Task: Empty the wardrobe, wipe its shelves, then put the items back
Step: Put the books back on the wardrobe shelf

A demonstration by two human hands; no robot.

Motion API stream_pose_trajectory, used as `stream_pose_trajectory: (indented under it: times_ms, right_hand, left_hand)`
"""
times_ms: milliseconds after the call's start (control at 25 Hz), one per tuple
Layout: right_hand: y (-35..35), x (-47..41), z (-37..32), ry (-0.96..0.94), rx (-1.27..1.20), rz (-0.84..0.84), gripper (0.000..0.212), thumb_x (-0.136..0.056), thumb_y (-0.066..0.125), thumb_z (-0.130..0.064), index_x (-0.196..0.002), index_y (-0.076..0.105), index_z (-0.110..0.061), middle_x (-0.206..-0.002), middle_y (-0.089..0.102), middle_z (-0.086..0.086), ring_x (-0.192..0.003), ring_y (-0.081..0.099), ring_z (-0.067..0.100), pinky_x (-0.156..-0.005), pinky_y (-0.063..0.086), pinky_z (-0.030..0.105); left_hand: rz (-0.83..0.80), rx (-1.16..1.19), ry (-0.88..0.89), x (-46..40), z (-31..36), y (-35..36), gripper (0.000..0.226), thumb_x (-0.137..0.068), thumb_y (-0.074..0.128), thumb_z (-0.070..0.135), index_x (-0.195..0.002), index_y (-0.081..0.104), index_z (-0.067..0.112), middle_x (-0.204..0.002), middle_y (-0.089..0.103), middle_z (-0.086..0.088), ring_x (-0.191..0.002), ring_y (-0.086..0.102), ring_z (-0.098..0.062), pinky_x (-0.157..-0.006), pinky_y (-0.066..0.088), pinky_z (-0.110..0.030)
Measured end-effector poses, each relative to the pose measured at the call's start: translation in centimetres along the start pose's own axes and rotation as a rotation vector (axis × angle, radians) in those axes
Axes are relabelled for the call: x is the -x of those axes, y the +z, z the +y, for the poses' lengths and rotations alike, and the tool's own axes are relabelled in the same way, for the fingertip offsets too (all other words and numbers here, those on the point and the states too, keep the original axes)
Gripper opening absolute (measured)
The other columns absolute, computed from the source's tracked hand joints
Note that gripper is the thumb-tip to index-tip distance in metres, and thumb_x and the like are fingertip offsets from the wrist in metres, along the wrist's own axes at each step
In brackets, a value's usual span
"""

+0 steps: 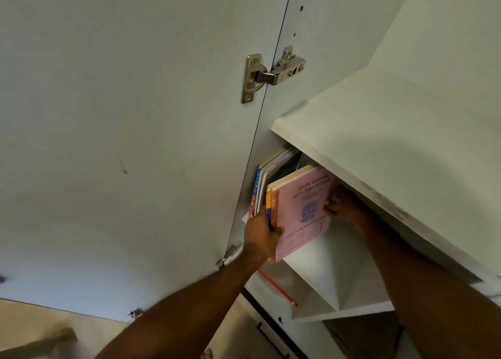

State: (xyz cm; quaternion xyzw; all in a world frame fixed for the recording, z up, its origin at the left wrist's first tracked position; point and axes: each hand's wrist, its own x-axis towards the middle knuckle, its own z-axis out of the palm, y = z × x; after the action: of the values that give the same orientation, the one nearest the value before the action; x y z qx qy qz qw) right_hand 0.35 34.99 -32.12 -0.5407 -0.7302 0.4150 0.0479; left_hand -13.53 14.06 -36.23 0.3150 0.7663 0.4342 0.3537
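A pink practical record book (303,212) fronts a small stack of books standing on a white wardrobe shelf (322,266). My left hand (261,236) grips the stack's near lower edge, fingers curled round the spines. My right hand (343,205) holds the pink book's far edge, thumb on the cover, partly hidden under the upper shelf (379,142). More books (267,180) lean against the wardrobe's left wall behind the stack.
The open wardrobe door (122,142) fills the left, with a metal hinge (271,75) above the books and a second hinge (229,254) near my left wrist. A red-edged thing (279,288) lies below the book shelf. Dark smudges mark the upper shelf's front edge (393,209).
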Motion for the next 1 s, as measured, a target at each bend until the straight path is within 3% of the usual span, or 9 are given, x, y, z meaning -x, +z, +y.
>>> stream_pose_trajectory:
  times_ms: [80, 160, 320, 400, 480, 600, 680, 800, 1000]
  right_hand:
    - [0.5, -1.5, -1.6, 0.016, -0.130, -0.069, 0.038, -0.098, 0.046, 0.010, -0.136, 0.041, 0.014, -0.129, 0.051, 0.032, -0.127, 0.050, 0.043, -0.080, 0.060, 0.034]
    - [1.3, -2.9, -2.2, 0.046, -0.205, -0.055, 0.036, -0.100, 0.041, 0.010, -0.136, 0.044, 0.012, -0.123, 0.053, 0.029, -0.119, 0.053, 0.041, -0.075, 0.057, 0.032]
    - [2.3, -4.9, -1.7, 0.065, -0.260, -0.042, 0.014, -0.096, 0.052, -0.003, -0.108, 0.058, -0.007, -0.091, 0.060, 0.014, -0.075, 0.059, 0.022, -0.060, 0.050, 0.026]
    - [2.5, -6.0, -1.6, 0.054, -0.266, -0.060, 0.003, -0.091, 0.055, -0.009, -0.090, 0.053, -0.010, -0.078, 0.052, 0.010, -0.065, 0.050, 0.019, -0.053, 0.044, 0.023]
    - [2.7, -6.9, -1.3, 0.023, -0.344, -0.069, 0.007, -0.099, 0.052, -0.006, -0.094, 0.054, -0.010, -0.080, 0.050, 0.009, -0.062, 0.050, 0.015, -0.047, 0.047, 0.017]
    - [2.9, -7.1, -1.4, -0.004, -0.412, -0.094, 0.029, -0.101, 0.048, 0.002, -0.128, 0.053, -0.004, -0.092, 0.057, 0.007, -0.065, 0.063, 0.006, -0.053, 0.053, 0.015]
    - [3.2, -5.7, -2.1, -0.002, -0.395, -0.141, 0.036, -0.101, 0.046, 0.003, -0.137, 0.048, 0.004, -0.092, 0.056, 0.006, -0.072, 0.066, 0.010, -0.063, 0.056, 0.023]
    - [4.6, -3.4, -2.5, 0.086, -0.422, -0.210, 0.043, -0.103, 0.048, -0.008, -0.146, 0.038, -0.010, -0.118, 0.056, 0.012, -0.113, 0.060, 0.034, -0.093, 0.052, 0.046]
    - [8.7, -1.1, 2.4, 0.288, -0.548, -0.259, 0.060, -0.096, 0.064, -0.015, -0.145, 0.031, -0.029, -0.144, 0.050, 0.017, -0.118, 0.059, 0.044, -0.089, 0.056, 0.050]
  left_hand:
    - [0.058, -0.006, -0.030, -1.3, -0.1, 0.9, 0.042, -0.093, 0.067, 0.014, -0.132, 0.052, 0.016, -0.124, 0.065, -0.003, -0.116, 0.063, -0.025, -0.096, 0.056, -0.040]
    - [0.121, -0.021, -0.068, -2.1, -0.3, 1.7, 0.045, -0.093, 0.067, 0.016, -0.135, 0.051, 0.016, -0.129, 0.063, -0.004, -0.119, 0.061, -0.026, -0.100, 0.054, -0.044]
    - [0.210, -0.053, -0.056, -3.4, 0.0, 2.5, 0.046, -0.093, 0.068, 0.019, -0.136, 0.052, 0.017, -0.130, 0.064, -0.004, -0.118, 0.062, -0.026, -0.098, 0.055, -0.044]
    - [0.251, -0.048, -0.075, -3.8, 0.2, 2.6, 0.046, -0.093, 0.068, 0.021, -0.136, 0.052, 0.016, -0.130, 0.064, -0.004, -0.117, 0.063, -0.026, -0.097, 0.056, -0.043]
    - [0.277, -0.041, -0.066, -3.6, 0.2, 2.8, 0.047, -0.094, 0.068, 0.021, -0.137, 0.050, 0.016, -0.132, 0.063, -0.005, -0.119, 0.062, -0.026, -0.098, 0.055, -0.042]
    - [0.294, -0.050, -0.033, -3.6, 0.2, 2.7, 0.050, -0.092, 0.070, 0.019, -0.138, 0.051, 0.014, -0.134, 0.062, -0.006, -0.122, 0.061, -0.025, -0.099, 0.054, -0.040]
    - [0.311, -0.052, -0.031, -3.8, 0.2, 2.4, 0.049, -0.093, 0.070, 0.019, -0.138, 0.052, 0.013, -0.133, 0.063, -0.006, -0.120, 0.062, -0.024, -0.096, 0.055, -0.037]
    - [0.317, -0.079, -0.049, -3.5, 0.1, 1.7, 0.043, -0.094, 0.069, 0.022, -0.134, 0.055, 0.012, -0.127, 0.066, -0.006, -0.112, 0.066, -0.022, -0.088, 0.056, -0.033]
    - [0.341, -0.083, -0.005, -1.5, -0.6, 0.2, 0.044, -0.091, 0.073, 0.032, -0.127, 0.055, 0.016, -0.119, 0.067, -0.002, -0.101, 0.066, -0.017, -0.085, 0.060, -0.038]
